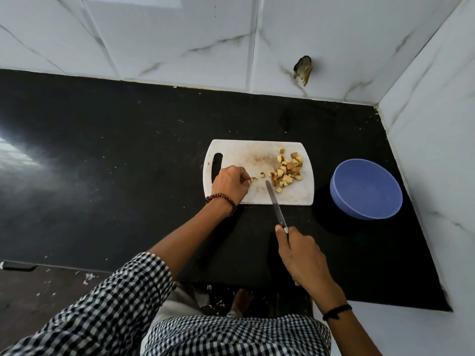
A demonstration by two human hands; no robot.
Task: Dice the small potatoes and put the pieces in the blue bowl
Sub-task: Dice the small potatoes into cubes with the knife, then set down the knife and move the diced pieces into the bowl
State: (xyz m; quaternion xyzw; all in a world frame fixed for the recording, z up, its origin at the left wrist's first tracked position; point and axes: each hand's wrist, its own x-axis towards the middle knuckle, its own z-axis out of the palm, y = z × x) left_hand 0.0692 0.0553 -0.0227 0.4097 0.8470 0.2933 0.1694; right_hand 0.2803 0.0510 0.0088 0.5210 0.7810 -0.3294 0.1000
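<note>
Head view: one knife (276, 204), one board (244, 153), one blue bowl (366, 187), potato pieces (286, 173).

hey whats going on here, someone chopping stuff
A person is dicing potato on a white cutting board that lies on a black counter. The left hand pinches a small potato piece near the board's handle end. The right hand grips a knife, with its blade angled over the board beside the diced pieces. The blue bowl to the right looks empty.
</note>
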